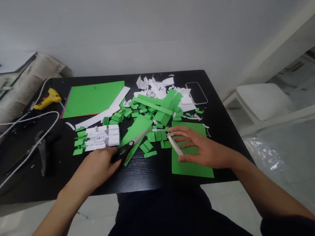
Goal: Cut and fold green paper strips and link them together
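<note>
My left hand point(101, 165) is closed on the black handles of a pair of scissors point(129, 146), whose blades point away to the right. Between the thumb and fingers of my right hand point(201, 145) is a white paper strip point(175, 145), held above a green sheet point(192, 164). A green paper piece point(138, 127) lies under the scissor blades. Small folded green pieces point(146, 147) are scattered between my hands. Beyond my left hand sit rows of folded white paper pieces point(101, 135), with green ones point(78, 142) at their left.
Wider green strips point(163, 107) and white scraps point(156, 87) pile up mid-table. A larger green sheet point(93, 97) lies at the back left, near a yellow glue gun point(49, 98). A white cable point(46, 131) crosses the left side. A phone-like outlined object point(198, 93) rests back right.
</note>
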`<state>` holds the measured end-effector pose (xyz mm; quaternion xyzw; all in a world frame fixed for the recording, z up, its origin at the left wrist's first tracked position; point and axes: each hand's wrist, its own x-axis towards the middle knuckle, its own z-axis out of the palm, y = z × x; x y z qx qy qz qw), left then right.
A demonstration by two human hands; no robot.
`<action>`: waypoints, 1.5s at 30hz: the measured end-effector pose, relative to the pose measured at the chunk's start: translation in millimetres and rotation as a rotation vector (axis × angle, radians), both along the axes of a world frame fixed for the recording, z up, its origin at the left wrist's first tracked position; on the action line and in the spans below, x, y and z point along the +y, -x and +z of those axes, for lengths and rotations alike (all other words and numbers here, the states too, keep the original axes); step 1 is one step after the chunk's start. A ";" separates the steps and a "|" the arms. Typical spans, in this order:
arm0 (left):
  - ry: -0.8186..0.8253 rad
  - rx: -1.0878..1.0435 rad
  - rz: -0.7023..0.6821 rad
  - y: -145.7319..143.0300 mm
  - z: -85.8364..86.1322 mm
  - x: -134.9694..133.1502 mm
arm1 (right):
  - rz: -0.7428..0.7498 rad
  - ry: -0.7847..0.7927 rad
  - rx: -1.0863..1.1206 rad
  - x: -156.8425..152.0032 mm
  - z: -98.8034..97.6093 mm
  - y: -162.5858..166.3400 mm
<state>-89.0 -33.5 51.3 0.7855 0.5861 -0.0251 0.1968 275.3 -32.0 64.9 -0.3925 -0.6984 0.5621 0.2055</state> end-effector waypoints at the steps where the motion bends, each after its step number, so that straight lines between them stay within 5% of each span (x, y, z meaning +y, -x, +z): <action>1: -0.025 0.047 0.029 -0.7 -3.7 -1.9 | -0.022 -0.009 -0.038 0.7 0.5 -4.2; 12: -0.123 0.249 0.184 -21.7 -18.0 -16.6 | -0.085 -0.207 -0.434 12.2 -26.1 -24.1; 15: -0.099 0.226 0.183 -19.0 -18.6 -18.2 | -0.212 -0.213 -0.212 7.7 -21.3 -6.9; 18: -0.113 0.188 0.195 -15.9 -15.2 -19.6 | -0.244 0.180 0.295 -0.8 -17.3 17.4; 22: -0.234 -0.144 0.242 -27.3 -6.4 -23.8 | -0.157 0.660 0.655 -11.5 -21.5 45.9; 28: 0.003 -0.997 0.374 -76.2 -11.3 -28.3 | -0.127 0.730 0.694 -15.1 -30.6 67.1; 34: 0.083 -1.236 0.422 -92.0 -18.9 -26.4 | -0.117 0.547 0.546 -17.3 -30.0 69.3; 40: 0.085 -1.194 0.409 -71.9 -21.0 -30.8 | -0.305 -0.342 -0.012 -15.3 -34.5 74.5; 45: 0.036 -1.301 0.513 -57.0 -26.6 -35.3 | -0.143 -0.644 -0.326 -10.1 -47.7 102.8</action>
